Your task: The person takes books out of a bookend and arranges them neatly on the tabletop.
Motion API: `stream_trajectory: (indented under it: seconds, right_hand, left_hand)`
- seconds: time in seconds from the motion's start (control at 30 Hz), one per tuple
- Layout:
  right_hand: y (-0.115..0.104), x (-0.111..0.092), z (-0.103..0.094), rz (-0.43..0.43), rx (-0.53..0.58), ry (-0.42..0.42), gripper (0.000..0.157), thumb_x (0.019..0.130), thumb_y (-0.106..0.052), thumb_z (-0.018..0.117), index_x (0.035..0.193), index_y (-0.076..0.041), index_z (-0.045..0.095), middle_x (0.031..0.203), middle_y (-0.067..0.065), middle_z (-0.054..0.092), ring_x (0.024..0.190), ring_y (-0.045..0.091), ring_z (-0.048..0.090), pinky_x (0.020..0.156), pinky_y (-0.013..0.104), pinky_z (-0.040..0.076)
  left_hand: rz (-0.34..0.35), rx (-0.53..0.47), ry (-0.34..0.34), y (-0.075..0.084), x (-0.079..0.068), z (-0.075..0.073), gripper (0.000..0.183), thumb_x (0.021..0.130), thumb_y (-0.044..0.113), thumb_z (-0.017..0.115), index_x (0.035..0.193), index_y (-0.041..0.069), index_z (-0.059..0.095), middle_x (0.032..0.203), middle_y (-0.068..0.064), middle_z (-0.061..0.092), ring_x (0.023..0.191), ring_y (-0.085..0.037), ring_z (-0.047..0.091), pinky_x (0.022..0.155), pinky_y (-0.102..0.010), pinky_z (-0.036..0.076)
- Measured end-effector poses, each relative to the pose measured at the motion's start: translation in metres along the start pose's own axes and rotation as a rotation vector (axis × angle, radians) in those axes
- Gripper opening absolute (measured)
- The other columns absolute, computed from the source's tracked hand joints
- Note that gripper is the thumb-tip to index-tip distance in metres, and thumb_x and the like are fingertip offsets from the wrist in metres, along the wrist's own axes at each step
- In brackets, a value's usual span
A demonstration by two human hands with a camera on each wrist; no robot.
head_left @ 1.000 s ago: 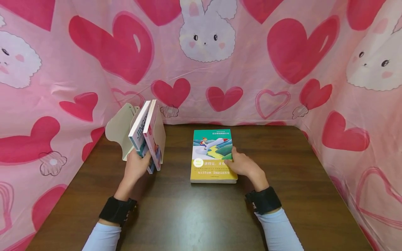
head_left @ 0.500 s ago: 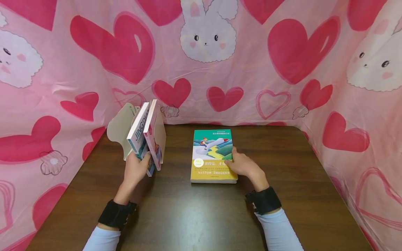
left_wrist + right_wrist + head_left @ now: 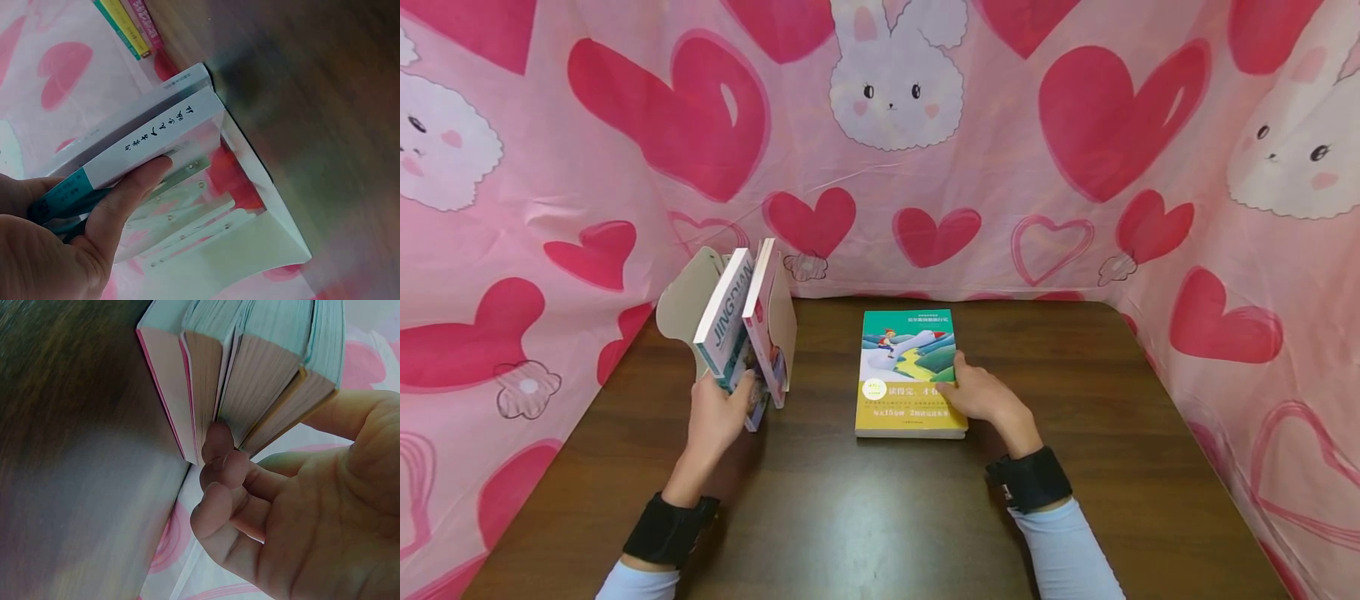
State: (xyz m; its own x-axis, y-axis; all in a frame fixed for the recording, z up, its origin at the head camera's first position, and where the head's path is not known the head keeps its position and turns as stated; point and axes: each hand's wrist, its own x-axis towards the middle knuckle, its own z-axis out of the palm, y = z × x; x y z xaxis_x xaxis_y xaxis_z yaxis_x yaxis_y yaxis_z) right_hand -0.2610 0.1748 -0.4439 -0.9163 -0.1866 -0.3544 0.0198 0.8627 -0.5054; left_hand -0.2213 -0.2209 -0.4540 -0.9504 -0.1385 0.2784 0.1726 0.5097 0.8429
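My left hand (image 3: 718, 408) grips a white-and-teal book (image 3: 722, 312) marked JINGDIAN, tilted within a cream bookend (image 3: 688, 292). In the left wrist view the thumb (image 3: 128, 194) presses one side of this book (image 3: 156, 134); the other fingers are mostly hidden behind it. A pink-covered book (image 3: 766, 333) stands upright just to its right. My right hand (image 3: 988, 396) is at the right edge of a stack of books (image 3: 906, 358) with a green-and-yellow cover on top. In the right wrist view, curled fingers (image 3: 219, 472) touch the page edges of the stack (image 3: 250, 381), thumb on the top cover.
A dark brown wooden table (image 3: 865, 517) bears everything. Pink cloth (image 3: 1000, 158) with hearts and rabbits hangs behind and at both sides. The bookend's right plate (image 3: 784, 325) stands beside the pink book.
My left hand has drawn the white-and-teal book slightly toward me and to the left, and its tilt has grown. The right hand and the stack have stayed in place.
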Motion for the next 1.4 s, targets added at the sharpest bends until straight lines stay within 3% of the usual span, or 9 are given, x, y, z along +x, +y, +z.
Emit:
stream_trajectory:
  seconds: [0.3, 1.03, 1.4]
  right_hand:
    - [-0.001, 0.0, 0.0, 0.004, 0.001, 0.002, 0.086, 0.108, -0.039, 0.057, 0.163, 0.01, 0.012, 0.161, 0.03, 0.037, 0.134, 0.043, 0.047, 0.114, 0.066, 0.036]
    - [-0.002, 0.0, 0.0, 0.007, 0.001, 0.001, 0.087, 0.108, -0.038, 0.058, 0.163, 0.01, 0.012, 0.162, 0.031, 0.036, 0.137, 0.044, 0.046, 0.114, 0.065, 0.036]
    - [-0.004, -0.001, 0.0, 0.011, 0.002, 0.003, 0.087, 0.107, -0.038, 0.059, 0.163, 0.01, 0.013, 0.16, 0.031, 0.038, 0.131, 0.044, 0.049, 0.113, 0.065, 0.038]
  left_hand:
    - [-0.011, -0.004, 0.002, 0.008, -0.008, -0.007, 0.065, 0.106, 0.006, 0.061, 0.163, 0.003, 0.03, 0.157, -0.031, 0.043, 0.134, -0.057, 0.05, 0.099, -0.073, 0.043]
    - [-0.023, 0.041, 0.015, 0.024, -0.031, -0.019, 0.06, 0.106, 0.009, 0.062, 0.159, -0.001, 0.037, 0.154, -0.031, 0.047, 0.132, -0.056, 0.052, 0.097, -0.072, 0.044]
    - [-0.018, 0.043, 0.014, 0.028, -0.045, -0.028, 0.062, 0.106, 0.013, 0.064, 0.16, 0.002, 0.037, 0.155, -0.027, 0.048, 0.132, -0.054, 0.053, 0.097, -0.068, 0.045]
